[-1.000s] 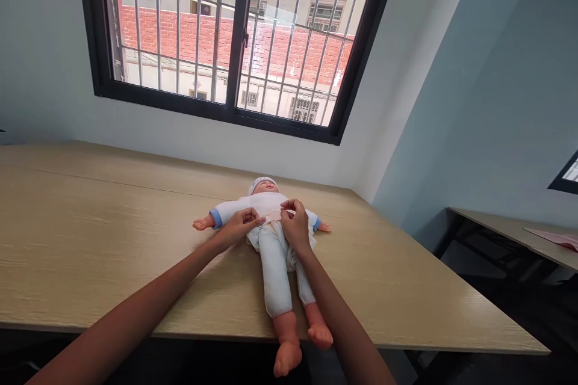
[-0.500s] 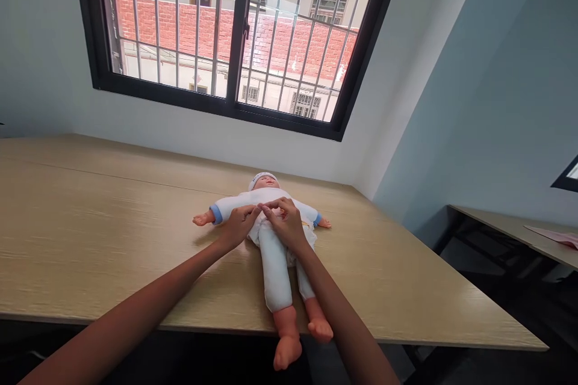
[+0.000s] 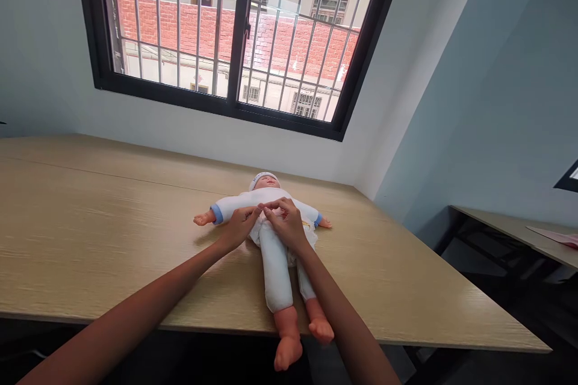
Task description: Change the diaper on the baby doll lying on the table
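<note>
A baby doll (image 3: 276, 277) in white clothes with blue cuffs lies on its back, head away from me, feet sticking out past the table's near edge. Around its hips sits a white, ruffled diaper (image 3: 310, 234) with a bit of yellow print. My left hand (image 3: 240, 227) pinches the diaper's front at the waist. Beside it my right hand (image 3: 289, 224) is closed on the same front edge, thumbs and fingertips of both hands nearly meeting. What lies right under the fingers is hidden.
The wooden table (image 3: 135, 240) reaches to the wall under a barred window (image 3: 235, 105). To the right stands another table (image 3: 501, 225) with a pink item (image 3: 555, 236) on it. The near table edge runs just before me.
Almost nothing differs; the whole view has shifted very slightly. Both hands stay at the doll's waist in the same hold.
</note>
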Demonstrator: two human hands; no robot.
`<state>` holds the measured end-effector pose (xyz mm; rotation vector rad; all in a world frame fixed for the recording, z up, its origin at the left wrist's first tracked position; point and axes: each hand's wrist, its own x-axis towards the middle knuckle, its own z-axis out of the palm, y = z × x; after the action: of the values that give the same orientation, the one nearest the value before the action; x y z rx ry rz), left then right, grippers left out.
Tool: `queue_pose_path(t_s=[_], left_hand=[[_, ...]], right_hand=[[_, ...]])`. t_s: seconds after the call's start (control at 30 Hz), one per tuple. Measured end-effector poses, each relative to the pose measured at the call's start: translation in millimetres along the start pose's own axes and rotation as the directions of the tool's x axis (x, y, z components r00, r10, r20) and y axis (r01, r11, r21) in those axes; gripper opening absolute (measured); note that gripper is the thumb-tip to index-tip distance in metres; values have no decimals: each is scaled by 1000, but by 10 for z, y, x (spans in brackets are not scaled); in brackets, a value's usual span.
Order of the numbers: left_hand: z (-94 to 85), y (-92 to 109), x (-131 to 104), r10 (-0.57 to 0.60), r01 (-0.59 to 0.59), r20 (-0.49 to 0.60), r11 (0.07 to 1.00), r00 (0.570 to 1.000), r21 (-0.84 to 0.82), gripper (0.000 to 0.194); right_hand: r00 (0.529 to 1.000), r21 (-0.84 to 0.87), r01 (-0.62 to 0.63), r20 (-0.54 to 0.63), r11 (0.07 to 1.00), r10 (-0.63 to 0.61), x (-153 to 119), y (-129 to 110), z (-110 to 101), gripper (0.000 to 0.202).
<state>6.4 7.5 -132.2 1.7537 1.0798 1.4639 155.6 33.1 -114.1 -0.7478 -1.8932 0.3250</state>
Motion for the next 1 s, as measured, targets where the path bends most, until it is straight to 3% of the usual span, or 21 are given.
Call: queue_pose_path(t_s=[0.53,1.0], left_hand=[[-10,-68,29,24,-20,-28,992,999,121,50],[1,41,-12,-13,14,-4,988,1000,156,51]], right_hand=[[999,26,-42,33,999,41,-7,48,24,14],[999,5,-23,33,1000,22,-2,54,28,12]])
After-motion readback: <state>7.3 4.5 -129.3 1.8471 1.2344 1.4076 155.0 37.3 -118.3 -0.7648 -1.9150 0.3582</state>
